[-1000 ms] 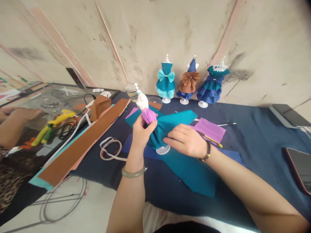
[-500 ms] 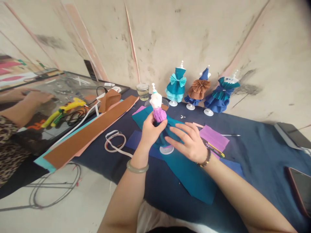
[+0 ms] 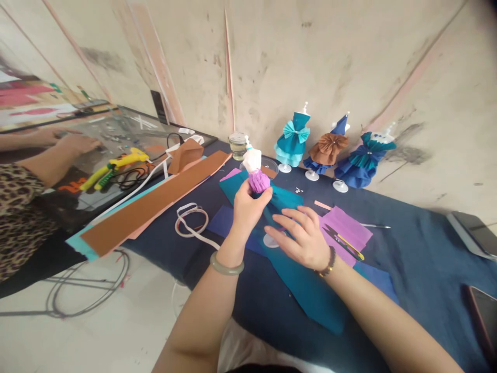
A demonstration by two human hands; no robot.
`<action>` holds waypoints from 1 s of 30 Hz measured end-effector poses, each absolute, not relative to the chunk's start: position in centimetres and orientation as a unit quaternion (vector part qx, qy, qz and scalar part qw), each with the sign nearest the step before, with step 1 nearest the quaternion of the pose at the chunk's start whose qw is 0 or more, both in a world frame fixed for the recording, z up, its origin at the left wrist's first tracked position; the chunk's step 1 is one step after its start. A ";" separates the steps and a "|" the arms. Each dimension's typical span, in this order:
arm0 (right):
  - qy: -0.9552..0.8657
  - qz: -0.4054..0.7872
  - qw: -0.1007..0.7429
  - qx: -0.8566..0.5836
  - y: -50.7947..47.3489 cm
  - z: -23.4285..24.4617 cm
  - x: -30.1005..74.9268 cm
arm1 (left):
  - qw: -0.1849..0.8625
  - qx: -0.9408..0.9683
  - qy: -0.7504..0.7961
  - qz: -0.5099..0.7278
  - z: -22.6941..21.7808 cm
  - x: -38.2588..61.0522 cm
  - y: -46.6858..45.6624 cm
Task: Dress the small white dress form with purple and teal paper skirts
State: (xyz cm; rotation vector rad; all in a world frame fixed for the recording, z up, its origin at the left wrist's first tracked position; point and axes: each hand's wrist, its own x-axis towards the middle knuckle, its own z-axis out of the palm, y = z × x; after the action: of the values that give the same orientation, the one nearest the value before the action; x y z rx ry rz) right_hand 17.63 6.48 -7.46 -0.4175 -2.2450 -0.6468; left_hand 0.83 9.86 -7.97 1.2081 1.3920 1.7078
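Note:
My left hand [image 3: 250, 210] is closed around the lower part of a small white dress-form mannequin [image 3: 253, 160]. Gathered purple crepe paper [image 3: 259, 181] wraps the mannequin's waist, and the form leans slightly to the left. Its round white base [image 3: 274, 239] shows below, partly covered by my right fingers. With fingers spread and nothing held, my right hand [image 3: 301, 235] hovers just right of the mannequin. A long teal paper sheet [image 3: 306, 290] lies beneath both hands.
Three dressed mannequins [image 3: 293, 140] stand by the wall, near a glass cup [image 3: 237, 146]. Scissors [image 3: 341, 241] rest on purple paper [image 3: 351, 225] at right. Left are a tape roll [image 3: 191, 220], brown strips [image 3: 155, 202], a yellow glue gun [image 3: 128, 158] and another person's hand [image 3: 79, 147].
The camera view has shifted, moving the scene rightward. The mannequin now tilts more to the left in my left hand. My right fingers sit lower, over its base.

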 end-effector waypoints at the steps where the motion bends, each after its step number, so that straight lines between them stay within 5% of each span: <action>1: -0.875 -0.257 0.374 -0.170 6.4 -7.5 17.5 | 0.307 0.464 0.526 0.643 -7.8 1.0 9.7; 13: -0.890 -0.185 0.413 -0.052 6.1 -6.6 18.0 | 0.317 0.456 0.509 0.658 -8.4 0.0 10.5; 20: -0.783 0.011 0.564 -0.262 6.3 -3.2 19.8 | 0.433 0.563 0.350 0.611 -7.9 0.3 9.1; 25: -0.797 0.201 0.465 -0.329 7.2 -2.5 20.8 | 0.467 0.639 0.299 0.532 -7.6 0.3 8.2; 30: -0.839 0.265 0.358 -0.312 7.8 -2.4 21.3 | 0.455 0.672 0.311 0.495 -7.8 -0.1 8.2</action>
State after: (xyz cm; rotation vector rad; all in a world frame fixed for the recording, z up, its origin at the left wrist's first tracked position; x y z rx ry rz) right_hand 21.27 7.79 -2.43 -0.8059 -2.1645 0.6832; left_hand -0.06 8.24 -7.76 1.6580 0.7671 1.2200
